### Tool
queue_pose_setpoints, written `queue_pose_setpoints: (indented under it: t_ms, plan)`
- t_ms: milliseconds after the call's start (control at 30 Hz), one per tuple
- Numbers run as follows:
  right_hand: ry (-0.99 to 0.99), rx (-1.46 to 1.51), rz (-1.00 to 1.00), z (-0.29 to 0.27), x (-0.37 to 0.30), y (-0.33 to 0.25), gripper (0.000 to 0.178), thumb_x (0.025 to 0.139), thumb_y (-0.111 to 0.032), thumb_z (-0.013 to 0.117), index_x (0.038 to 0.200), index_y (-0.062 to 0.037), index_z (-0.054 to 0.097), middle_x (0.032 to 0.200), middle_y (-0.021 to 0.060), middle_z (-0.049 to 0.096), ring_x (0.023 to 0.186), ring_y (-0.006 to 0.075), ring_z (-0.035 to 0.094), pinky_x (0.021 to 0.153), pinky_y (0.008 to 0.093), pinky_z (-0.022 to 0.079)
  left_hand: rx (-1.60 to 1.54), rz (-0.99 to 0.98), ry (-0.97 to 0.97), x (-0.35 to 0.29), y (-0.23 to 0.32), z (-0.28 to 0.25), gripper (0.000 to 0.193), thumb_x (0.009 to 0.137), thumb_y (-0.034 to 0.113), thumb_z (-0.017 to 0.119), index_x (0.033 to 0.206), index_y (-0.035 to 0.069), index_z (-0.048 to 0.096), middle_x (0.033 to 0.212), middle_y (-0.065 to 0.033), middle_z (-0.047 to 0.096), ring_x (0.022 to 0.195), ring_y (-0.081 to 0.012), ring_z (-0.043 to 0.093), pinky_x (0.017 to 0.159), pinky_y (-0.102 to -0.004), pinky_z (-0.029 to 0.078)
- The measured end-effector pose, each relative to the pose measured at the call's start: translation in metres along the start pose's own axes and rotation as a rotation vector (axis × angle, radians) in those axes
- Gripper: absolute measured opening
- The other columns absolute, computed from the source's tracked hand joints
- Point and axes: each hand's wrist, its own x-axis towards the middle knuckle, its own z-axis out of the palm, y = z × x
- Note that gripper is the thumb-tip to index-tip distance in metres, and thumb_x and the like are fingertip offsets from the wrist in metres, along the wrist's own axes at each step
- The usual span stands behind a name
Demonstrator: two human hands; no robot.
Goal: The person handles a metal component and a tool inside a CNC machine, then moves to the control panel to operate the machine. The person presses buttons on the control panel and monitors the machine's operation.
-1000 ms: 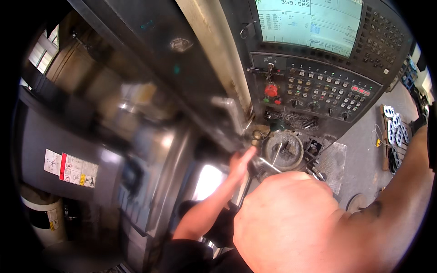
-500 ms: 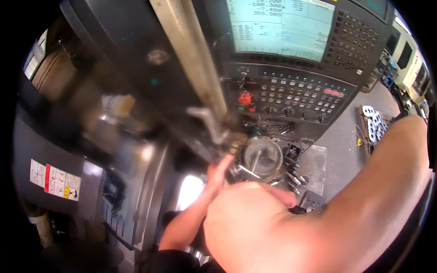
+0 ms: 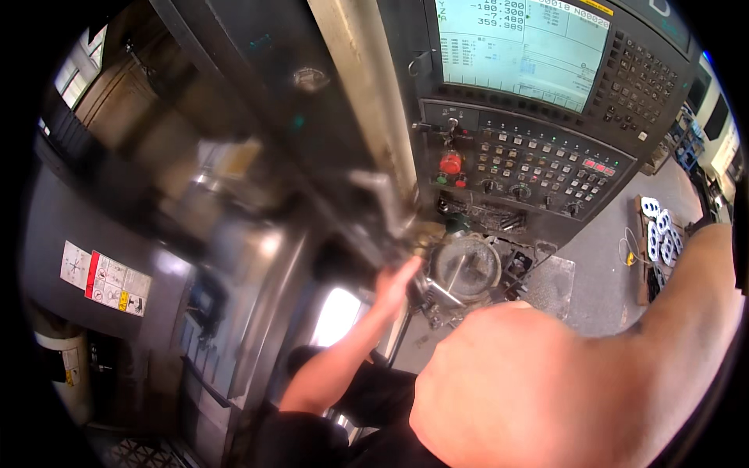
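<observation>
My left hand [image 3: 396,285] reaches up beside a round, shallow grey dish [image 3: 466,267], its upper digit stretched toward the dish. Its other fingers are blurred and hidden, so whether it grips anything does not show. A short silver rod [image 3: 443,293] lies between that hand and the dish. Close in front of me my right hand [image 3: 491,374] is curled into a fist, back of the hand up. Its fingers point away underneath, and whatever they hold is hidden. Above my left hand, a blurred grey L-shaped handle [image 3: 382,195] stands out from a dark machine door [image 3: 257,101].
A machine control panel [image 3: 530,160] with a lit screen [image 3: 523,51] and red stop button [image 3: 450,163] rises behind the dish. Left is a dark cover with a warning label [image 3: 117,282]. White flat parts [image 3: 663,234] lie on a pallet on the right.
My right hand has shifted right and now covers small metal pieces seen before beside the dish. My left hand stays by the dish. The whole view has swung slightly, moving the scene rightward.
</observation>
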Motion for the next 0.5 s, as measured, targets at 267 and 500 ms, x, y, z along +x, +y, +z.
queue_pose_setpoints:
  t_ms: [267, 500]
  plan:
    - [0.0, 0.032, 0.01, 0.0, 0.004, 0.003, 0.015, 0.074, -0.013, 0.068, 0.08, -0.0001, 0.07, 0.076, 0.0179, 0.069, 0.07, 0.0338, 0.07, 0.058, 0.0434, 0.055, -0.094, -0.019, -0.066, 0.006, -0.008, -0.005, 0.053, 0.089, 0.033, 0.08, 0.128, -0.001, 0.064, 0.119, -0.0089, 0.068, 0.111, -0.0189, 0.061, 0.1, -0.0339, 0.046]
    - [-0.004, 0.05, -0.009, 0.006, 0.005, 0.006, 0.014, 0.073, -0.012, 0.068, 0.08, 0.0007, 0.071, 0.075, 0.0193, 0.07, 0.07, 0.0351, 0.071, 0.058, 0.0442, 0.055, -0.072, -0.033, 0.091, 0.01, -0.014, -0.005, 0.036, 0.087, 0.027, 0.082, 0.11, 0.002, 0.069, 0.092, -0.005, 0.07, 0.086, -0.0183, 0.068, 0.081, -0.0356, 0.056]
